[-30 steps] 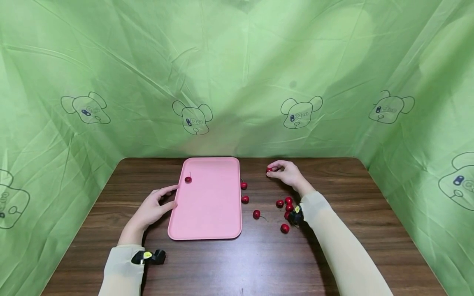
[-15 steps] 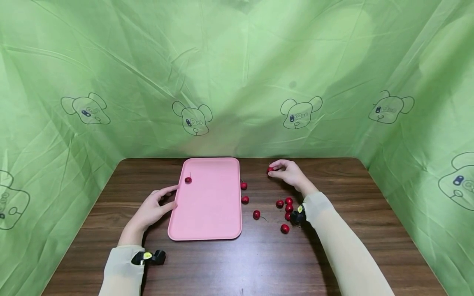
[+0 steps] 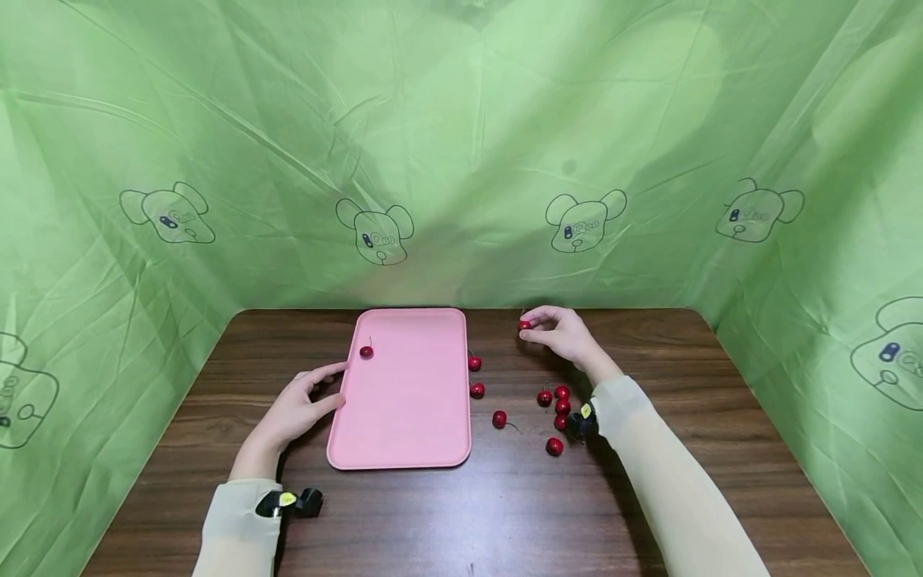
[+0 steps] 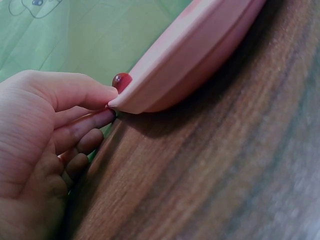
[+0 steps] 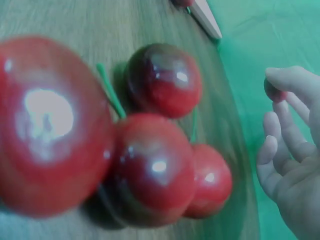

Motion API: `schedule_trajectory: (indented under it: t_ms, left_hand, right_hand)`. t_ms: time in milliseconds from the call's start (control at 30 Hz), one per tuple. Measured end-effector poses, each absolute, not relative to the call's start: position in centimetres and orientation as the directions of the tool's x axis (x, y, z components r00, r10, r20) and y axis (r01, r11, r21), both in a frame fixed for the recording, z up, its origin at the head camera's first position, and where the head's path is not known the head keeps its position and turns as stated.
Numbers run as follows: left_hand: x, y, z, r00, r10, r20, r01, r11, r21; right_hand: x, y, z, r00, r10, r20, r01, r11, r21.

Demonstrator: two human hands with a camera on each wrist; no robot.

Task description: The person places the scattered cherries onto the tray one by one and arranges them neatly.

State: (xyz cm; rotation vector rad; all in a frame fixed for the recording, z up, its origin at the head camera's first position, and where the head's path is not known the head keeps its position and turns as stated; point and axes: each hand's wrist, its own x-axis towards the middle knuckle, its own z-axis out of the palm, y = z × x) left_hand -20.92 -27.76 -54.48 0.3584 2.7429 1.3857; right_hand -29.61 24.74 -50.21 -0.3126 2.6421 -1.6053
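Note:
A red cherry [image 3: 525, 326] is pinched between the thumb and finger of my right hand [image 3: 566, 332], right of the pink tray [image 3: 407, 433] and near the table's back edge. The right wrist view shows this held cherry [image 5: 272, 91] partly covered by the thumb. My left hand [image 3: 299, 405] rests its thumb and fingertips against the tray's left edge, fingers fairly straight; the left wrist view shows the thumb [image 4: 92, 92] touching the rim. One cherry [image 3: 366, 352] with its stem lies in the tray's upper left part.
Two cherries [image 3: 477, 390] sit close by the tray's right edge. Another cherry [image 3: 500, 419] with a stem lies further right. Several more cherries [image 3: 562, 406] cluster beside the right wrist camera [image 3: 581, 421]. Green cloth [image 3: 461, 160] stands behind and beside the wooden table [image 3: 404, 521].
My right hand keeps its pinch on the cherry and has shifted only slightly, with the cherry a little higher in view. The left hand and tray stay put.

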Motion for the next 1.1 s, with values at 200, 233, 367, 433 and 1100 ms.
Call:
schedule_trajectory:
  t_ms: [200,233,367,433,1100]
  left_hand:
    - [-20.9,-27.8,-54.6,-0.972,0.224,0.067,0.188,0.575,0.797]
    - [-20.9,-27.8,-54.6,-0.972,0.224,0.068,0.189,0.576,0.796]
    - [-20.9,-27.8,-54.7,-0.972,0.224,0.070,0.190,0.576,0.795]
    - [-20.9,-27.8,-54.6,-0.972,0.226,0.069,0.190,0.573,0.798]
    - [-21.0,-27.8,-54.5,-0.970,0.234,0.066,0.192,0.570,0.799]
  right_hand:
    - [-29.5,24.2,-49.5,-0.976,-0.195,0.101,-0.178,0.434,-0.883]
    - [-29.4,24.1,-49.3,-0.975,-0.194,0.105,-0.181,0.431,-0.884]
    - [-29.2,23.5,-48.7,-0.973,-0.194,0.121,-0.195,0.429,-0.882]
    - [-29.1,23.1,-48.4,-0.973,-0.194,0.128,-0.201,0.423,-0.884]
    - [-29.3,17.3,-47.8,-0.966,-0.194,0.172,-0.238,0.401,-0.885]
